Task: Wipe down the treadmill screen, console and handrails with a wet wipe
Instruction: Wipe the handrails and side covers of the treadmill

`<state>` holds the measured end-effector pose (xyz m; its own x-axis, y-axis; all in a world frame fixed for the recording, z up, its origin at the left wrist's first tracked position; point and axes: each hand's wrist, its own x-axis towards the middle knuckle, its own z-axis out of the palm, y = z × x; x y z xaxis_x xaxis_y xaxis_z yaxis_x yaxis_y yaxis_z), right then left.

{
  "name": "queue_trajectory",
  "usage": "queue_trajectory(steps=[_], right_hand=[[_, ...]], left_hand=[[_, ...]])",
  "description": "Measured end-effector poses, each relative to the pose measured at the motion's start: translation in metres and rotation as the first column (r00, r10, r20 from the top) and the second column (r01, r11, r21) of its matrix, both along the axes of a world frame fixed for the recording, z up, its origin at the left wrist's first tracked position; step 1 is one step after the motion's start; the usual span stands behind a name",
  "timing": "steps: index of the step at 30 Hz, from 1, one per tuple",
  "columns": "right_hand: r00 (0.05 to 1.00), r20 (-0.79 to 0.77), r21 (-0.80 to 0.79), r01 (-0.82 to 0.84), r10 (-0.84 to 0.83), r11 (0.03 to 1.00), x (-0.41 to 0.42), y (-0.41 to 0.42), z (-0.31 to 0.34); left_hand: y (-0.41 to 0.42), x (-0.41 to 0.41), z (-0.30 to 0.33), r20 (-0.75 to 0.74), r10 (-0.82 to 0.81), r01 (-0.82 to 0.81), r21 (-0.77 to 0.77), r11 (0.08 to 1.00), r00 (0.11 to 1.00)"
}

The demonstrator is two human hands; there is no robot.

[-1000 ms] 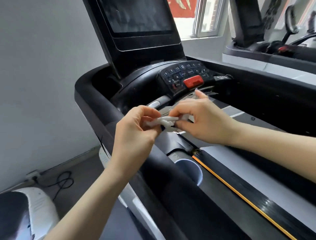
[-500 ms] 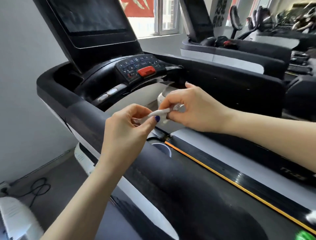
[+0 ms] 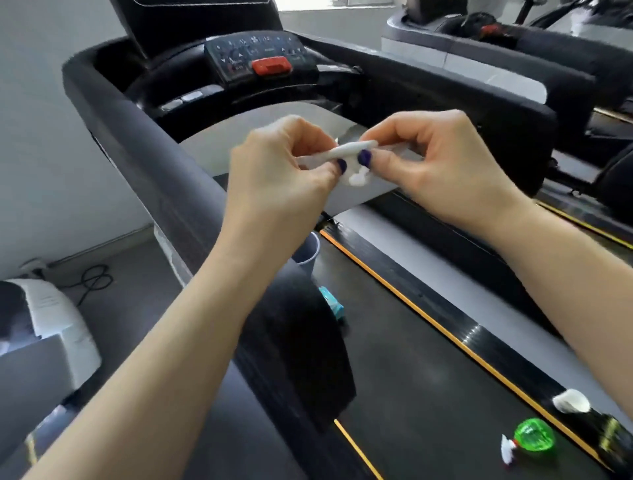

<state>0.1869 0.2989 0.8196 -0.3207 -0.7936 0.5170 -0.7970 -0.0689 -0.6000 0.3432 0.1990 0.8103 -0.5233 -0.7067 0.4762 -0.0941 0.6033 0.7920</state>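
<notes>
A white wet wipe (image 3: 346, 152), rolled into a thin twist, is stretched between my two hands above the treadmill deck. My left hand (image 3: 284, 171) pinches its left end and my right hand (image 3: 435, 161) pinches its right end; a small bunched bit hangs below between my thumbs. Beyond the hands lies the black console (image 3: 257, 56) with its keypad and red stop button (image 3: 270, 65). Only the bottom edge of the screen (image 3: 198, 3) shows at the top. The left handrail (image 3: 144, 137) runs under my left forearm, and the right handrail (image 3: 462, 92) is behind my right hand.
On the belt (image 3: 428, 359) lie a paper cup (image 3: 306, 253), a teal packet (image 3: 330, 303), a green object (image 3: 534, 437) and a crumpled white wipe (image 3: 570, 401). A second treadmill (image 3: 513, 41) stands at right. A white machine (image 3: 44, 325) and a floor cable (image 3: 92, 281) are at left.
The view has tilted down and swung right, so the screen has slid almost out of frame and the belt items appear. Both hands still pinch the wipe, now stretched a little wider.
</notes>
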Motion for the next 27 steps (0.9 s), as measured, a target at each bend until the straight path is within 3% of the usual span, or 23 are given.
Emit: queue_trajectory(steps=[11, 16, 21, 27], right_hand=[[0.986, 0.129, -0.039, 0.108, -0.102, 0.993, -0.029, 0.054, -0.025], [0.96, 0.214, -0.027, 0.191, -0.182, 0.981, -0.026, 0.067, -0.027], [0.933, 0.276, -0.018, 0.244, -0.229, 0.97, -0.03, 0.067, -0.032], [0.913, 0.35, 0.001, 0.226, -0.212, 0.974, -0.056, 0.042, -0.053]], left_hand=[[0.067, -0.039, -0.024, -0.04, 0.048, -0.038, 0.221, 0.974, 0.998], [0.087, -0.059, -0.033, -0.157, 0.056, 0.008, 0.381, 0.924, 0.986], [0.104, -0.079, -0.047, -0.27, 0.151, 0.023, 0.549, 0.835, 0.951], [0.095, -0.114, -0.066, -0.342, 0.333, -0.048, 0.63, 0.775, 0.879]])
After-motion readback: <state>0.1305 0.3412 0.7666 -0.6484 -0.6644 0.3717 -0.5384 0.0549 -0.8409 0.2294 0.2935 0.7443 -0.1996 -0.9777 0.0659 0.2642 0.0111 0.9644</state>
